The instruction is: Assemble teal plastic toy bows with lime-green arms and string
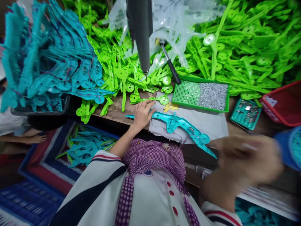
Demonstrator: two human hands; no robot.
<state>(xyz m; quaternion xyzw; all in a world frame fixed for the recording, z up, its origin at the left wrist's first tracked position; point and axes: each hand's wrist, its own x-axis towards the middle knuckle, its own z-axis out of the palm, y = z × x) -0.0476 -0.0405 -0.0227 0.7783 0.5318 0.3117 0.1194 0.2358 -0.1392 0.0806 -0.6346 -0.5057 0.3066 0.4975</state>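
Observation:
My left hand (142, 113) rests on a long teal plastic part (178, 124) that lies across a grey cloth pad (207, 124) on the bench, fingers curled over its left end. A green plastic part (150, 99) lies just beyond the fingers. My right hand (246, 160) is low at the right, close to the camera and smeared by motion, so its fingers do not show. A grey vertical tool (141, 34) hangs point-down above the bench in front of the left hand.
Heaps of green plastic parts (246, 47) fill the back of the bench. A stack of teal parts (47, 59) stands at left. A green tray of small screws (213, 95), a hammer (168, 59), a small teal tray (245, 113) and a red basket (284, 103) lie at right.

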